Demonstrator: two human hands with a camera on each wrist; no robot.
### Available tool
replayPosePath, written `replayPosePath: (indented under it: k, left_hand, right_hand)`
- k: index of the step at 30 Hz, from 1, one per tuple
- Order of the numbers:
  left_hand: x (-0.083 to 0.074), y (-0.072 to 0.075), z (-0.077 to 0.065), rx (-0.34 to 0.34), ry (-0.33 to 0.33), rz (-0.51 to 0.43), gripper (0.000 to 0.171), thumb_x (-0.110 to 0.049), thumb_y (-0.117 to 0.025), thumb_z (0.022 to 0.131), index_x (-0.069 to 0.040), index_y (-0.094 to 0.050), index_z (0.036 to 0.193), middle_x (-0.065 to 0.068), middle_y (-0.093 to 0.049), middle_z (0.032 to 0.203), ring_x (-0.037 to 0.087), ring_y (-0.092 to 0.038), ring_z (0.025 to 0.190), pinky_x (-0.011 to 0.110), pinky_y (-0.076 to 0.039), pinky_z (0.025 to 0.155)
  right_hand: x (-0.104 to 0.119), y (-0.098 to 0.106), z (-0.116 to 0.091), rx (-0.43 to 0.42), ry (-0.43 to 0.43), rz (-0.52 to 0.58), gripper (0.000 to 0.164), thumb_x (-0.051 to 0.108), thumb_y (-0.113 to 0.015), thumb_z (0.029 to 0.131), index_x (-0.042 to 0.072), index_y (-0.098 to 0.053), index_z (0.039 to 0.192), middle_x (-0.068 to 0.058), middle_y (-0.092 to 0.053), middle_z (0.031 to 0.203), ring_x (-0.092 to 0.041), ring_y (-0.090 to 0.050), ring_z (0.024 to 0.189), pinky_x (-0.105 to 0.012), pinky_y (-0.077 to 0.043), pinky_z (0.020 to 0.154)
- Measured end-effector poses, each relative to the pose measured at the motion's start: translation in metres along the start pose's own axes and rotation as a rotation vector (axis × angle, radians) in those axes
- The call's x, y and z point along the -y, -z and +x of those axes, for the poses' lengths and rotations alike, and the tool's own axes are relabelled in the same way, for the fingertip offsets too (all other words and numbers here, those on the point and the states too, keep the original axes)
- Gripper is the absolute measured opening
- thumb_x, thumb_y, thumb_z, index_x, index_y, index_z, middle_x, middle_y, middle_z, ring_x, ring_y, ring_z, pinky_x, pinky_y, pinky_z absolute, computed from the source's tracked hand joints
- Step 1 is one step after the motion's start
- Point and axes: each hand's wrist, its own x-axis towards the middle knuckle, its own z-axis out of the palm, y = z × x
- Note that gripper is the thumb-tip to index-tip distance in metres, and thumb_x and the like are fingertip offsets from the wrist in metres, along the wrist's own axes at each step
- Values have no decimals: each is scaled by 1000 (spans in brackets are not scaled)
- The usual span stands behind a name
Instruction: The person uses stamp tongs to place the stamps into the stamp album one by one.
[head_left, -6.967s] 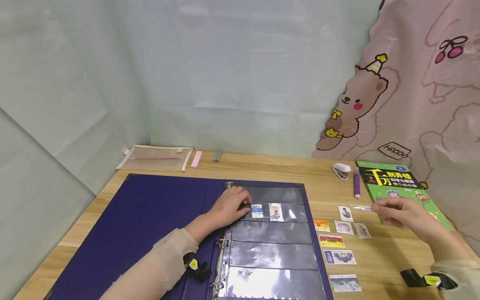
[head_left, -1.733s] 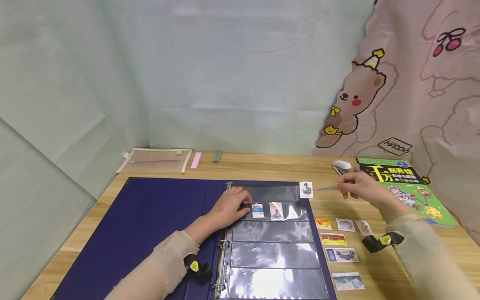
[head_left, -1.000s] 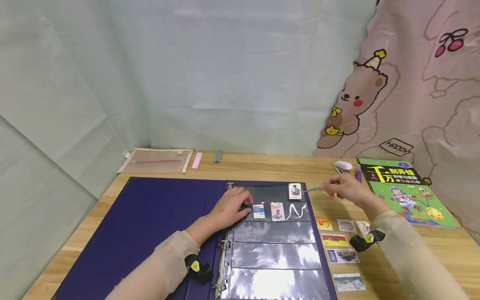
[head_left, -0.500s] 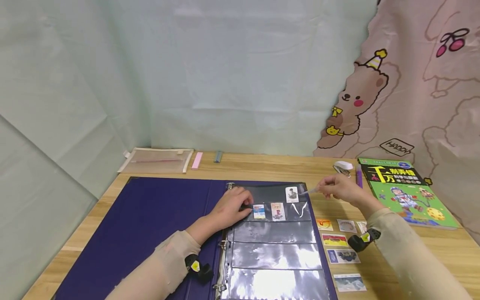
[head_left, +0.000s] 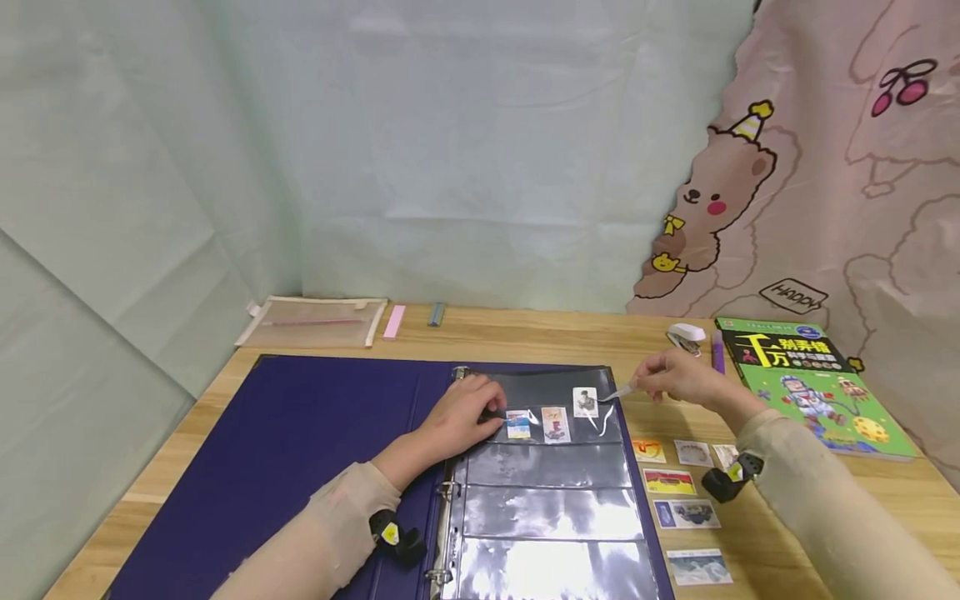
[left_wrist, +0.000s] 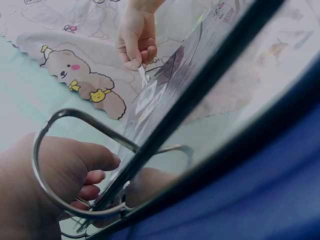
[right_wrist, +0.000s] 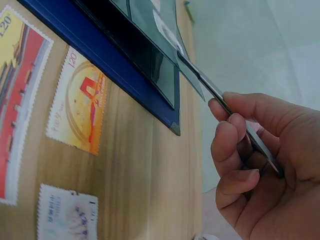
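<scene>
A stamp album [head_left: 330, 433] lies open, its clear-pocketed black page [head_left: 547, 462] on the right. My left hand [head_left: 461, 412] rests on the page's left side near the rings, thumb and loosely bent fingers touching the second pocket row. My right hand [head_left: 678, 379] pinches metal tweezers [right_wrist: 215, 92] between thumb and fingers. Their tips meet the right edge of a white stamp with a dark figure [head_left: 586, 402], which overlaps the upper edge of the second row. In that row sit a blue-and-yellow stamp [head_left: 518, 424] and a pale stamp with red [head_left: 556, 425].
Several loose stamps lie right of the album, among them a red-and-yellow stamp [head_left: 670, 481] and an orange stamp [right_wrist: 79, 102]. Behind them are a stapler [head_left: 686, 335], a purple marker [head_left: 717, 353] and a green book [head_left: 817, 387]. A zip pouch [head_left: 313, 322] lies at the back left.
The tweezers have carried the figure stamp from the table leftward onto the page. In the last second it has moved slightly down toward the second row. My left hand has stayed in place.
</scene>
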Motion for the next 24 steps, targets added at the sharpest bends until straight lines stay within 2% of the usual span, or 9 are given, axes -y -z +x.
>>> replayPosePath:
  k: [8,17,24]
  left_hand:
    - [0,0,0,-5,-6,-8,14,-21,-68,78,-18,-57,86,-6,-50,78,8,-44,77,30,-37,76]
    - [2,-2,0,0,1,3,14,-22,-68,78,-19,-56,85,-7,-49,77,8,-43,76,29,-37,76]
    - [2,-4,-1,-10,-3,9,15,-22,-68,77,-20,-56,84,-8,-48,76,7,-42,76,29,-37,76]
  right_hand:
    - [12,4,3,73,-11,-72,23,17,-57,85,-5,-62,86,2,-54,59,-10,-47,50,-20,-31,44]
    - [15,10,15,154,13,-80,21,13,-59,82,-7,-62,84,1,-53,57,-8,-45,47,-18,-28,43]
    - [16,12,23,207,21,-112,18,10,-58,82,-8,-62,83,3,-52,56,-8,-49,50,-18,-29,44]
